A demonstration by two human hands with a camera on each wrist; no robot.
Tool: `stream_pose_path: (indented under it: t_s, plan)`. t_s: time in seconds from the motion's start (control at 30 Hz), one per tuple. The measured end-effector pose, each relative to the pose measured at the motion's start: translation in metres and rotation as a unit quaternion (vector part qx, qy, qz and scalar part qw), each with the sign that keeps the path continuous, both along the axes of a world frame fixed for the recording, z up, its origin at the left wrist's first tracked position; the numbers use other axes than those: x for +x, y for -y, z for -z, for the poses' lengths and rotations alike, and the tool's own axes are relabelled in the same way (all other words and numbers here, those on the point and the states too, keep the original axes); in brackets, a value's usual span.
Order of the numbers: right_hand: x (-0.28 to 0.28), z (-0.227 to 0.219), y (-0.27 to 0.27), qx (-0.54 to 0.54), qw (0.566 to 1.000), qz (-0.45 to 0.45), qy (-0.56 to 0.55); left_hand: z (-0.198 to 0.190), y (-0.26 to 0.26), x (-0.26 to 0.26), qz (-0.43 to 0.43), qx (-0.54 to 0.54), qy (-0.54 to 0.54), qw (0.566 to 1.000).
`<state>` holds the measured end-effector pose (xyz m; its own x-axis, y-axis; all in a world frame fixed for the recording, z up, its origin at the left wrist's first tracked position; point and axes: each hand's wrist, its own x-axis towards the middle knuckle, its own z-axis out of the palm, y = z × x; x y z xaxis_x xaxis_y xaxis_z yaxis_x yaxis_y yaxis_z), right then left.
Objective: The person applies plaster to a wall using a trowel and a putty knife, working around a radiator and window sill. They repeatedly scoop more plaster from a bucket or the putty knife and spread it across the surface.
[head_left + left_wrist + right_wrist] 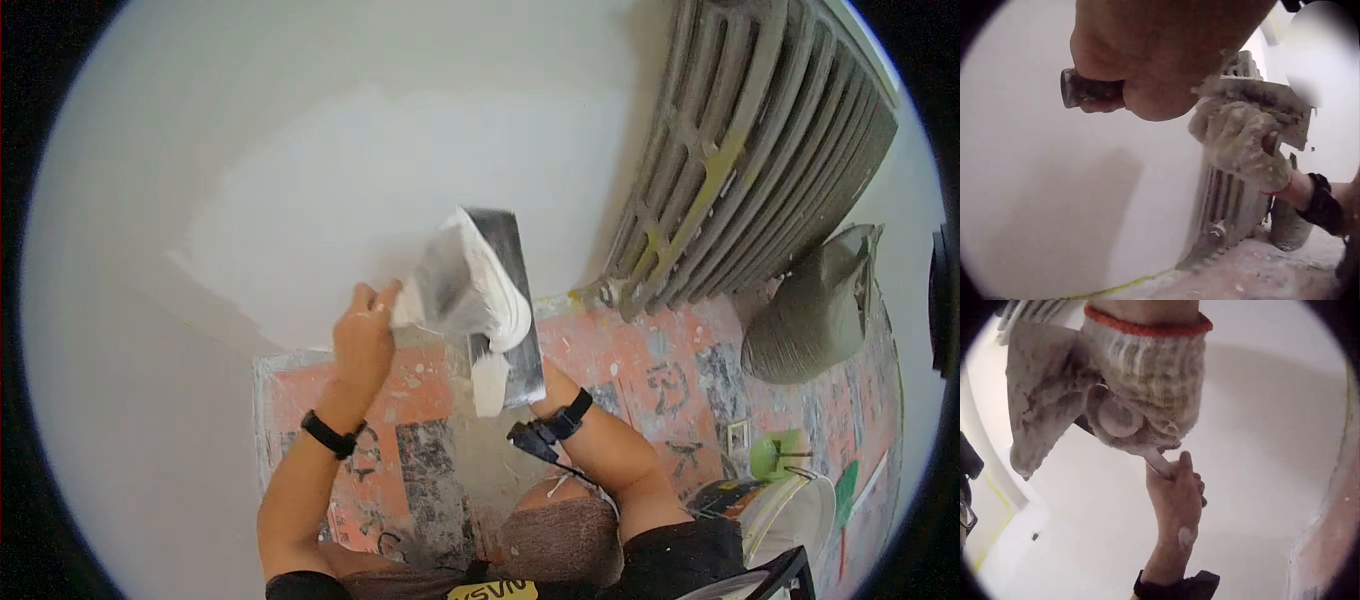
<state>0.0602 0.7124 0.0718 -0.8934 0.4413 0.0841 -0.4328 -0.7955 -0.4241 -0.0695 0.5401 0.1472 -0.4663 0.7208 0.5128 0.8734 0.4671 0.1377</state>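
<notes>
My bare left hand (365, 335) grips a putty knife (442, 280), its wide blade laid across the trowel. In the left wrist view the handle end (1071, 89) sticks out of the fist. White filler (505, 300) lies in a thick ridge along the blade's edge, and more sits on the lower part of the steel trowel (526, 372). My right hand (1241, 140) wears a filler-caked knit glove and holds the trowel from beneath; in the head view the plate mostly hides it. The trowel's plastered underside (1044, 394) shows in the right wrist view.
A pale wall (330, 190) with a whiter patch stands ahead. To the right are a ribbed radiator (740, 150) and a grey sack (815, 310). A white bucket (800, 515) stands at the lower right on the orange, filler-spotted floor covering (590, 345).
</notes>
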Motion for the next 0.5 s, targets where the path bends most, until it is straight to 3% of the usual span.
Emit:
stream_pose_path:
  t_s: [0.07, 0.1, 0.17, 0.23, 0.27, 0.33, 0.37, 0.43, 0.5]
  plan:
    - [-0.025, -0.003, -0.014, 0.004, 0.999, 0.035, 0.007, 0.019, 0.013, -0.015, -0.031, -0.005, -0.010, 0.999]
    - [0.034, 0.016, -0.011, 0.005, 0.999, 0.052, 0.012, 0.027, 0.022, -0.025, -0.035, -0.026, -0.002, 0.999]
    - [0.027, 0.010, -0.031, 0.012, 0.996, 0.088, 0.032, 0.037, 0.042, -0.030, -0.031, -0.050, 0.032, 0.998]
    - [0.034, 0.009, -0.047, 0.033, 0.992, 0.116, 0.039, 0.039, 0.054, -0.028, 0.039, -0.005, 0.150, 0.988]
    - [0.062, 0.012, -0.042, 0.040, 0.990, 0.128, 0.037, 0.039, 0.057, -0.021, 0.038, -0.007, 0.162, 0.986]
    - [0.065, 0.006, -0.064, 0.061, 0.987, 0.146, 0.027, 0.034, 0.059, -0.006, 0.002, 0.014, 0.376, 0.927]
    - [0.067, 0.006, -0.065, 0.075, 0.985, 0.155, 0.021, 0.025, 0.060, 0.002, 0.002, 0.018, 0.384, 0.923]
    - [0.054, 0.000, -0.090, 0.103, 0.980, 0.172, 0.005, 0.000, 0.062, 0.024, -0.041, -0.089, 0.482, 0.871]
    - [0.049, -0.002, -0.096, 0.130, 0.973, 0.189, -0.018, -0.012, 0.066, 0.040, -0.007, -0.075, 0.515, 0.854]
